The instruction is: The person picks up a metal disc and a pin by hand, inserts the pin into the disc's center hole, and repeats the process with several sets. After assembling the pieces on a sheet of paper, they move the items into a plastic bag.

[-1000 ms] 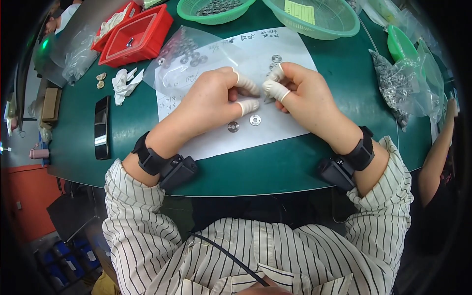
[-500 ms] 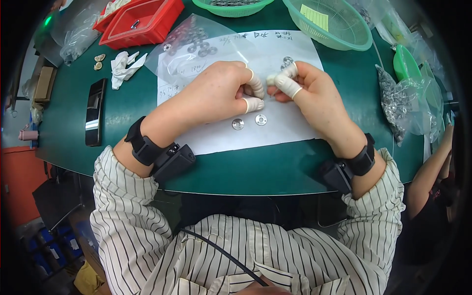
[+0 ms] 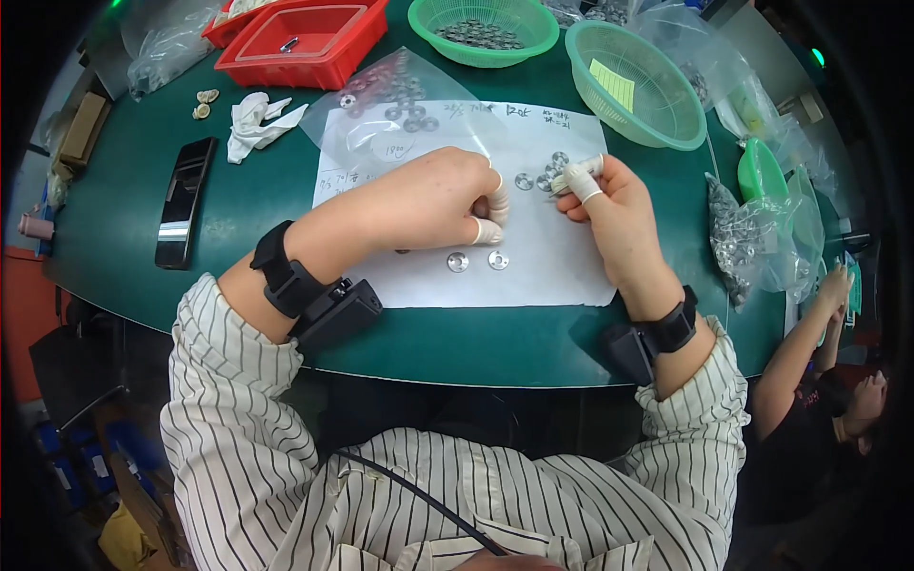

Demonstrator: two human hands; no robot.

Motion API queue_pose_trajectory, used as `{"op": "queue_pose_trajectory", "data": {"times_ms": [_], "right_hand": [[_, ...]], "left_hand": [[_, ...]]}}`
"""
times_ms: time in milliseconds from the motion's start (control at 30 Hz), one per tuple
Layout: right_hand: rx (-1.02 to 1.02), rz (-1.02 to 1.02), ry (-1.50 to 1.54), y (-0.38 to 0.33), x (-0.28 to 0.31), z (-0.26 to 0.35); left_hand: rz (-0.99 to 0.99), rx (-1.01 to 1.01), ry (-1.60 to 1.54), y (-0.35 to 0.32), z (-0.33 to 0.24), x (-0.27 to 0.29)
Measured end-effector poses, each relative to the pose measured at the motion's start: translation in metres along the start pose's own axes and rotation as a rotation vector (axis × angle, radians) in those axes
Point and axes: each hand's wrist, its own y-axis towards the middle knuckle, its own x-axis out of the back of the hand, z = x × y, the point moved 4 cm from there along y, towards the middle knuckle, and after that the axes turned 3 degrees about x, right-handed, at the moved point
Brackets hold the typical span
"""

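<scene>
My left hand (image 3: pixel 433 195) rests curled on a white paper sheet (image 3: pixel 533 276), white finger cots on its fingertips, fingers closed; whether it holds a small part I cannot tell. My right hand (image 3: pixel 609 205) lies just right of it, cotted fingertips pinching among a small cluster of round metal washers (image 3: pixel 550 164). Two loose washers (image 3: pixel 478 260) lie on the sheet just below my left hand. One more washer (image 3: pixel 523 181) sits between the two hands.
A clear bag with washers (image 3: pixel 390 95) lies on the sheet's far left. Behind stand a red tray (image 3: pixel 305 43), two green baskets (image 3: pixel 481 29) (image 3: pixel 633 86), bags of metal parts (image 3: pixel 743 243) at right. A black phone (image 3: pixel 181 200) and crumpled white cloth (image 3: pixel 252 124) lie left. Another person's arm (image 3: pixel 800 343) at right.
My hands have drawn slightly apart: the right hand moved to the washer cluster at the sheet's far side, the left stayed curled. The view shifted a little.
</scene>
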Motion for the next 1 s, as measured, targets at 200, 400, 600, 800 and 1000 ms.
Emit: {"op": "queue_pose_trajectory", "data": {"times_ms": [200,400,600,800,1000], "right_hand": [[-0.048,0.037,0.018,-0.006,0.001,0.006],[0.115,0.113,-0.056,-0.008,-0.002,0.011],[0.168,0.177,-0.168,-0.017,-0.01,0.013],[0.272,0.225,-0.329,-0.019,-0.019,0.015],[0.419,0.185,-0.492,-0.021,-0.024,0.02]], "left_hand": [[0.049,0.016,0.017,0.0,-0.002,-0.005],[-0.149,0.114,-0.139,0.008,0.002,-0.012],[-0.143,-0.003,-0.112,0.006,0.001,-0.009],[-0.132,0.033,-0.114,0.008,0.009,-0.012],[-0.145,0.014,-0.121,0.007,0.012,-0.013]]}}
